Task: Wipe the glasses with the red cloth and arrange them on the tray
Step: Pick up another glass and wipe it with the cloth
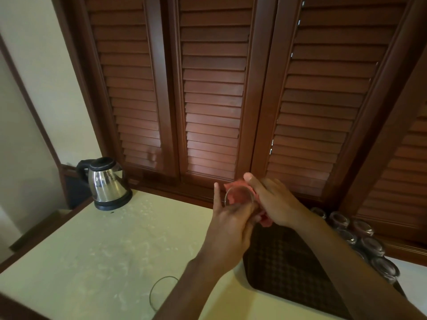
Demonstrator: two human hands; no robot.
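Both hands are raised above the pale surface (97,245), working on one glass (239,197) between them. The left hand (227,229) grips the glass from below, its forefinger sticking straight up beside the rim. The right hand (272,202) clasps the red cloth (235,188) against the glass, thumb on top; the cloth shows through the clear wall and a fold pokes out under the palm.

Below the hands lies a dark tray (284,266) with a woven check pattern. Along its far right edge stand other glasses (372,247) in a row, upside down as far as can be told.

At the back left of the surface sits a steel kettle (106,183) with a black lid and handle. A thin dark cord (157,289) loops on the surface near the left forearm. Brown louvred shutters (212,93) fill the wall behind. No writing or brand can be read anywhere.
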